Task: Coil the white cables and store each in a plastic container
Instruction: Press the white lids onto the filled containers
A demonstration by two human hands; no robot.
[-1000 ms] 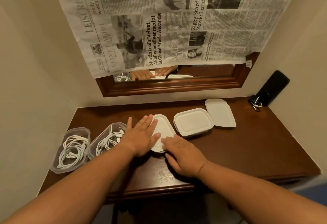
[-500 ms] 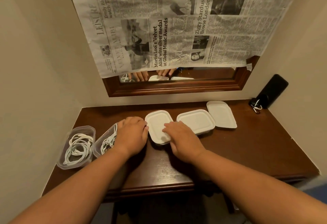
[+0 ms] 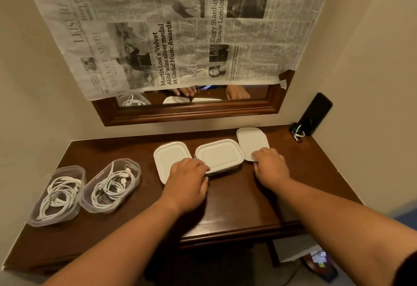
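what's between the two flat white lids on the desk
A white-lidded square plastic container, flanked by the left flat white lid and right flat white lid; head view.

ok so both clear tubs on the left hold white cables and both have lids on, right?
Not quite. In the head view the left tub and the tub beside it both hold white cables, but neither has a lid on; both are open-topped.
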